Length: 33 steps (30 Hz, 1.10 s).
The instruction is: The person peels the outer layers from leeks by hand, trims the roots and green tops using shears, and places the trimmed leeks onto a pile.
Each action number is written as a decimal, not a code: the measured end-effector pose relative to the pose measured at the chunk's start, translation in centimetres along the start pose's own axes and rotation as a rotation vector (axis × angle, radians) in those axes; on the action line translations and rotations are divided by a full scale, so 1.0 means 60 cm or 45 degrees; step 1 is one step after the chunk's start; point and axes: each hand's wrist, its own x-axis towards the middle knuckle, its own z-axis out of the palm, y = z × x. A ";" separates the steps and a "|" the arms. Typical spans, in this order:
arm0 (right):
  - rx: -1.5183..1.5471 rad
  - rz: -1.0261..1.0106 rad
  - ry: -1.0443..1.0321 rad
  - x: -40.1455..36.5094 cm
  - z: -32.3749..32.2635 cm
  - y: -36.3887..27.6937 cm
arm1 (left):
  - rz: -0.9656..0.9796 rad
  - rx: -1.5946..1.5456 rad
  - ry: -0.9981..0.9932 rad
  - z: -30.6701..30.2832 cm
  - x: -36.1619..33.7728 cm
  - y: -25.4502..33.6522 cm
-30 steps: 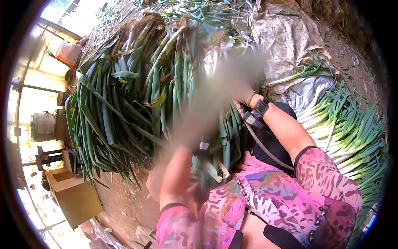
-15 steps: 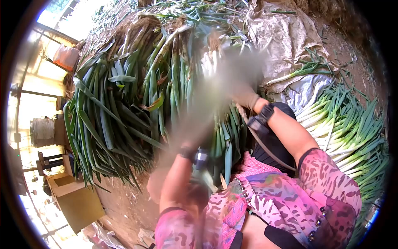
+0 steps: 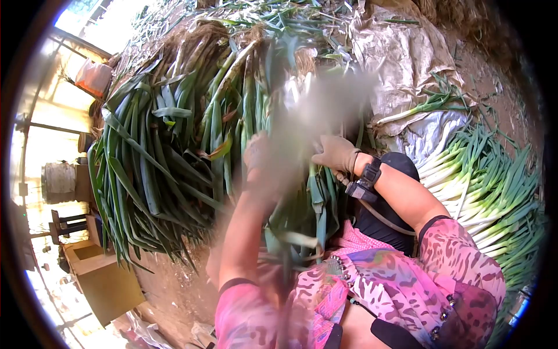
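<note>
My right hand point(image 3: 337, 154), in a light glove, is closed around the upper end of what looks like an air gun point(image 3: 360, 191) with a thin hose. My left hand point(image 3: 256, 152) lies partly behind a grey blur across the view. Its fingers look curled, and what they hold is hidden. Just left of it hangs a large pile of untrimmed green onions point(image 3: 157, 145), with brown roots at the top and long dark leaves. More green leaves point(image 3: 319, 198) show between my forearms. A pale stalk point(image 3: 299, 239) crosses below, blurred.
Cleaned green onions point(image 3: 488, 192) with white stems lie in a heap at the right. A crumpled sheet point(image 3: 401, 58) covers the ground above them, with one loose onion point(image 3: 415, 109) on it. Leaf scraps point(image 3: 279, 17) litter the far ground. A cardboard box point(image 3: 107, 285) stands lower left.
My right hand has drawn slightly down and left, and the air gun now hangs lower beneath my wrist. My left hand has moved up and left, its knuckles now partly showing beside the pile.
</note>
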 end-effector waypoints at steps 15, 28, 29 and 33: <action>0.133 -0.048 0.245 0.022 -0.013 0.037 | 0.015 -0.361 -0.064 -0.091 -0.030 0.044; 0.251 -0.117 0.128 -0.054 0.003 0.007 | -0.026 -0.333 -0.347 -0.101 -0.010 0.113; 0.318 -0.073 0.153 -0.057 0.003 0.011 | 0.046 -0.260 -0.358 -0.101 -0.009 0.110; 0.239 -0.231 0.181 -0.053 -0.001 0.004 | 0.046 -0.240 -0.219 -0.079 -0.009 0.105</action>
